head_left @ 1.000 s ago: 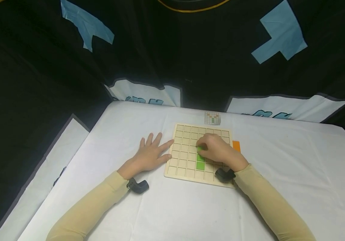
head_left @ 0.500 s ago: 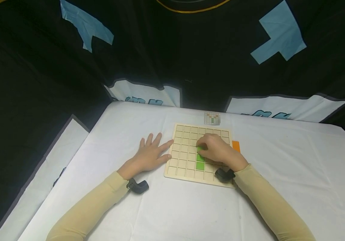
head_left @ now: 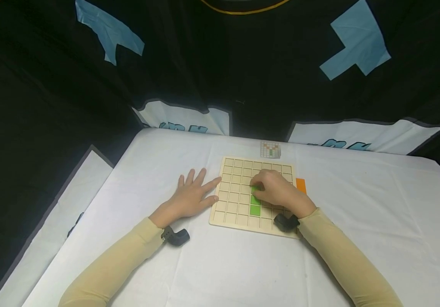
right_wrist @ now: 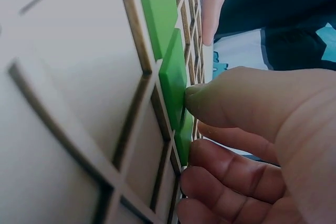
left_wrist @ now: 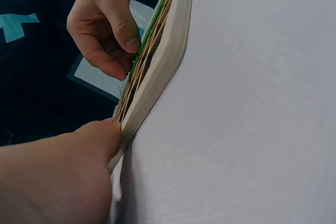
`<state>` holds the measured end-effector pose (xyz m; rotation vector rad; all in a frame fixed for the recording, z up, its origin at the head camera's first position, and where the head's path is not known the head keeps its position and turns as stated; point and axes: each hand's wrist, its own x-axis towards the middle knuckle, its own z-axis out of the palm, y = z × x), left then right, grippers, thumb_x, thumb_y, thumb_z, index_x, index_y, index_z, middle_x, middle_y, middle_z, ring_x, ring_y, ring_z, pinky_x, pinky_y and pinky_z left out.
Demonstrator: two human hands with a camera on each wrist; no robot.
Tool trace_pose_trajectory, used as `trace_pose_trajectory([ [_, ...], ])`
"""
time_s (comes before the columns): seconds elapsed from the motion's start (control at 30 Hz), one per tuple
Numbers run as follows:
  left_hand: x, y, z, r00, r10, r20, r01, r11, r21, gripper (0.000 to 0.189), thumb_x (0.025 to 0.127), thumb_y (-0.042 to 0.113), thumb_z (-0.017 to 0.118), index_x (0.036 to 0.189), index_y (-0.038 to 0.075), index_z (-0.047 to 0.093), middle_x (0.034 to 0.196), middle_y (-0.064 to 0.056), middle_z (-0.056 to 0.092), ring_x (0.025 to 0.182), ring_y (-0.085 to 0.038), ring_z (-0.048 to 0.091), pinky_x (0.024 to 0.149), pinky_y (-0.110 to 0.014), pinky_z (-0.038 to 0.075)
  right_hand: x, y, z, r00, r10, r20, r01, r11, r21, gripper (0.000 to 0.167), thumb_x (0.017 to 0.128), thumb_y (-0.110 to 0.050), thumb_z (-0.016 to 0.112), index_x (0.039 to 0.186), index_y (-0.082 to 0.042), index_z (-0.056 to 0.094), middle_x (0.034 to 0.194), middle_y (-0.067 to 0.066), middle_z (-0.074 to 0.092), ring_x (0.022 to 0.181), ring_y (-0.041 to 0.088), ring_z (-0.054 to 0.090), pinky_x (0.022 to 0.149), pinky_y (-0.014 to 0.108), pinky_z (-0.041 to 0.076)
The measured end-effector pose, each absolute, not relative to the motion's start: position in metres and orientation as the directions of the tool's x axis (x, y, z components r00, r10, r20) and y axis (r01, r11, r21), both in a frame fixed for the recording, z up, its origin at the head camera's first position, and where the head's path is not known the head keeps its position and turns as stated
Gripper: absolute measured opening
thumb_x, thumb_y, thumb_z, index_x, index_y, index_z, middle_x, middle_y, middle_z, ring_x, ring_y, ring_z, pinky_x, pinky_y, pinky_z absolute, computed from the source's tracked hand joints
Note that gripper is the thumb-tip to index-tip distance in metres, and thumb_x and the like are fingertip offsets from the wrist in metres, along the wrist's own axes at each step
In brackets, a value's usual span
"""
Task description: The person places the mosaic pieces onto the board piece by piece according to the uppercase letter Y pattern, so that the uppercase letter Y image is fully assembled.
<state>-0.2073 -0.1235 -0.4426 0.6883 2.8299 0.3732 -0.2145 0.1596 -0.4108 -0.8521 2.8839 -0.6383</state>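
On the white tabletop lies a wooden grid board (head_left: 232, 208) with square cells. My left hand (head_left: 190, 199) rests flat at its left side, fingers spread, with thumb and index fingertip at the edge. Over the middle of the board, my right hand (head_left: 277, 189) has curled fingers at a column of green square tiles (head_left: 255, 210). The right wrist view shows the thumb on one green tile (right_wrist: 172, 72) and fingertips at the far green tile (right_wrist: 184, 142), pinching there. A nearer green tile (right_wrist: 156, 17) sits in its cell. The right hand hides part of the board.
An orange piece (head_left: 301, 186) lies on the table at the board's right edge, partly behind the right wrist. Beyond the board's far edge is a small pattern card (head_left: 270, 150) showing a grid with coloured squares. Dark curtains (head_left: 243, 64) hang behind the table.
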Motion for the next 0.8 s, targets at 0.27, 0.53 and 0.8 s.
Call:
trace_pose_trajectory([
  [0.27,-0.2067,-0.123,-0.441,-0.87,0.471,-0.143,0.418,0.861,0.29,0.063,0.105,0.054,0.041,0.162,0.03,0.029,0.17,-0.026,0.01,0.154,-0.058,0.002,0.118,-0.078,0.005,-0.2147,0.16,-0.4114,-0.844,-0.535,0.043,-0.502,0.759,-0.414,0.027,0.086,-0.004,0.072,0.112,0.0,0.076,0.111,0.013,0.076,0.107,0.029,0.069,0.098,0.047,0.054],
  [0.53,-0.2075,-0.1226,-0.4415,-0.873,0.464,-0.154,0.41,0.866,0.286,0.063,0.105,0.054,0.041,0.162,0.031,0.028,0.17,-0.025,0.009,0.154,-0.056,0.001,0.119,-0.077,0.003,-0.2147,0.1601,-0.4097,-0.839,-0.543,0.05,-0.513,0.755,-0.409,0.025,0.087,-0.005,0.072,0.111,-0.001,0.077,0.111,0.013,0.076,0.106,0.029,0.069,0.098,0.046,0.054],
  [0.8,-0.2074,-0.1219,-0.4403,-0.871,0.466,-0.155,0.411,0.864,0.29,0.063,0.105,0.054,0.041,0.162,0.031,0.028,0.17,-0.025,0.008,0.154,-0.056,0.001,0.119,-0.077,0.003,-0.2157,0.1614,-0.4108,-0.84,-0.54,0.055,-0.511,0.752,-0.417,0.025,0.086,-0.005,0.072,0.111,-0.001,0.077,0.111,0.013,0.076,0.106,0.029,0.069,0.097,0.046,0.055],
])
